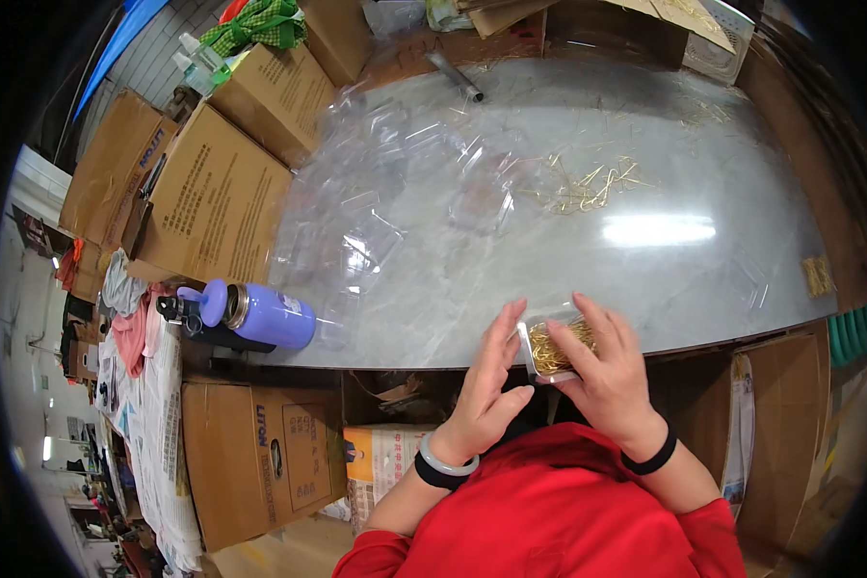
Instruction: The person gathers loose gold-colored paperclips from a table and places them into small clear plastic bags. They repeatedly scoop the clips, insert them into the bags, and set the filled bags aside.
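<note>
Red top up close at six o'clock in the head view, one of them, filling the lower edge, and two bare hands reaching out ahead of it! Left hand at five o'clock: fingers spread, palm open, right beside one small clear box, though whether it touches I can't tell. Right hand at four o'clock is clamped on that box, fingers across the gold wire pieces packed inside, too many to count. Two black wristbands, one per wrist, plus one pale bangle on the left.

Out to two o'clock on the grey table, one loose scatter of gold pieces, tangled beyond counting. Three o'clock, far edge: one gold cluster. Eleven o'clock, a heap of clear plastic boxes, overlapping, no count possible. Twelve: one metal tube. Nine: one purple bottle on its side, and beyond it, at ten, at least two cardboard boxes!
</note>
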